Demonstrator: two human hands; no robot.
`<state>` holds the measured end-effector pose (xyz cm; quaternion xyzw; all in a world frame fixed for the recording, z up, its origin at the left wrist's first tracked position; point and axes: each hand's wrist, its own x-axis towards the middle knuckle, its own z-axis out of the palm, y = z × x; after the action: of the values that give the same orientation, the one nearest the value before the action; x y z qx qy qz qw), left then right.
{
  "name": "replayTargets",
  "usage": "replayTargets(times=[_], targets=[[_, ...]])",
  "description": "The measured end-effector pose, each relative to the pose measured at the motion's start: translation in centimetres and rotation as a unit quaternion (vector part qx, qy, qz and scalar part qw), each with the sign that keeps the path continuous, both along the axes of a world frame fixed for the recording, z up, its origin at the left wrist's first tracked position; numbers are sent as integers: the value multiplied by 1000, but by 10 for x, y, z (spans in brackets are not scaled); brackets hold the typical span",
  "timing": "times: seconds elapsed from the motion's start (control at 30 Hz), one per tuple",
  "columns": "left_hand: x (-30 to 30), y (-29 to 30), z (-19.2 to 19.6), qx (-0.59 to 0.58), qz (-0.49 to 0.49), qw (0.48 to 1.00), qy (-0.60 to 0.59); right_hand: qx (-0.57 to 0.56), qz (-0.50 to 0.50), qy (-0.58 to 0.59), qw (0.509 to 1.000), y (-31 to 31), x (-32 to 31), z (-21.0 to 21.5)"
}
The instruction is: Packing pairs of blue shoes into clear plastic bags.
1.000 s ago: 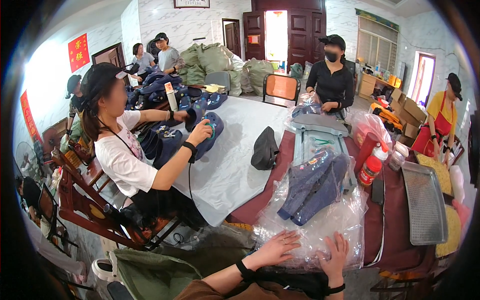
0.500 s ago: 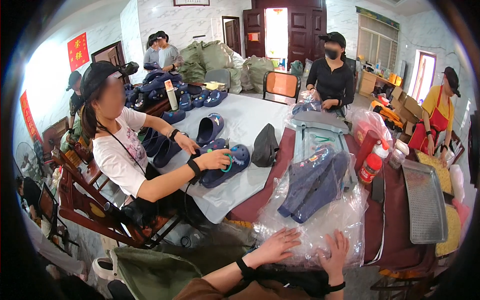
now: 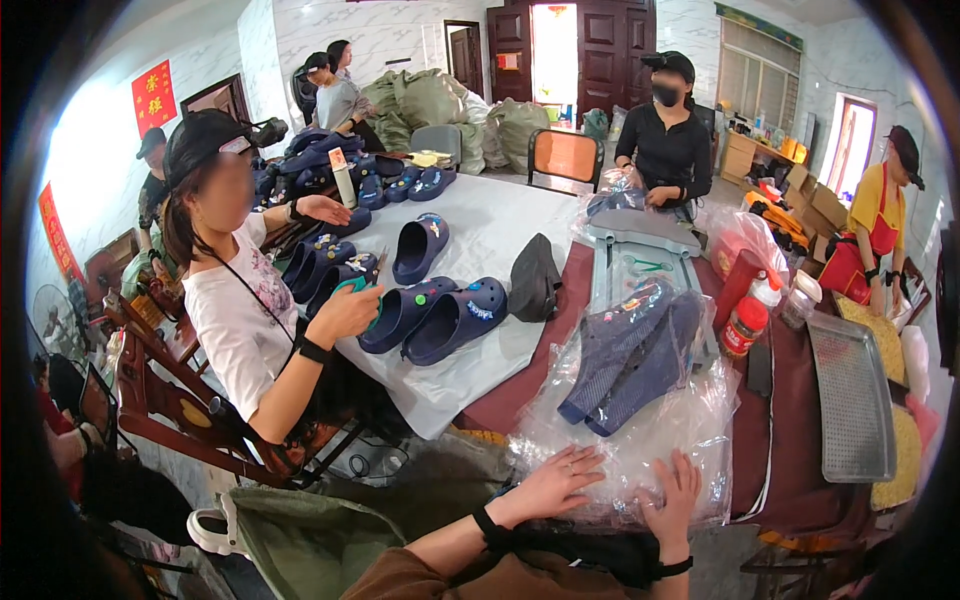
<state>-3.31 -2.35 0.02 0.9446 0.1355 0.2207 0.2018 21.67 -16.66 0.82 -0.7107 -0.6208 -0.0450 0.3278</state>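
Note:
My left hand (image 3: 556, 484) lies flat on a spread of clear plastic bags (image 3: 625, 458) at the table's near edge, fingers apart. My right hand (image 3: 672, 498) rests on the same plastic, its fingers stretched out too. Just beyond my fingertips is a pair of navy clogs (image 3: 640, 362), inside or under clear plastic. Behind them sits a grey plastic stand (image 3: 642, 233) with small green-handled scissors (image 3: 648, 264) on it. Neither hand grips anything.
A co-worker at left holds a green-handled tool (image 3: 362, 290) beside navy clogs (image 3: 455, 322) on white sheeting (image 3: 490, 220). A black pouch (image 3: 534, 278) stands nearby. To the right are a red-labelled jar (image 3: 742, 325) and a perforated metal tray (image 3: 850, 400). A green sack (image 3: 310, 535) hangs low left.
My hands stay almost where they were. The co-worker at left has drawn the green-handled tool back from the navy clogs and lifted the other hand away.

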Motion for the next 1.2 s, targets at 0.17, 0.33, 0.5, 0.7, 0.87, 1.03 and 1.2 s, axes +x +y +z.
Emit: replayTargets(times=[0.17, 0.33, 0.5, 0.7, 0.87, 1.03, 1.2], targets=[[0, -2, 1, -4, 4, 1000, -16, -3, 0, 4, 1000, 0, 0, 0], [0, 0, -4, -3, -8, 999, -44, -4, 2, -1, 1000, -1, 0, 1], [-2, 0, 7, 5, -1, 1000, 8, -4, 3, -1, 1000, -1, 0, 1], [-11, 3, 29, -22, -3, 1000, -15, 1, 3, -2, 1000, -1, 0, 1], [-15, 5, 33, -60, 6, 997, -44, 2, 1, 4, 1000, 0, -1, 3], [-14, 5, 27, -46, 9, 998, -41, 3, -2, 5, 1000, 0, -1, 2], [-13, 4, 26, -54, 11, 998, -32, 2, -4, 1, 1000, 1, -1, 2]])
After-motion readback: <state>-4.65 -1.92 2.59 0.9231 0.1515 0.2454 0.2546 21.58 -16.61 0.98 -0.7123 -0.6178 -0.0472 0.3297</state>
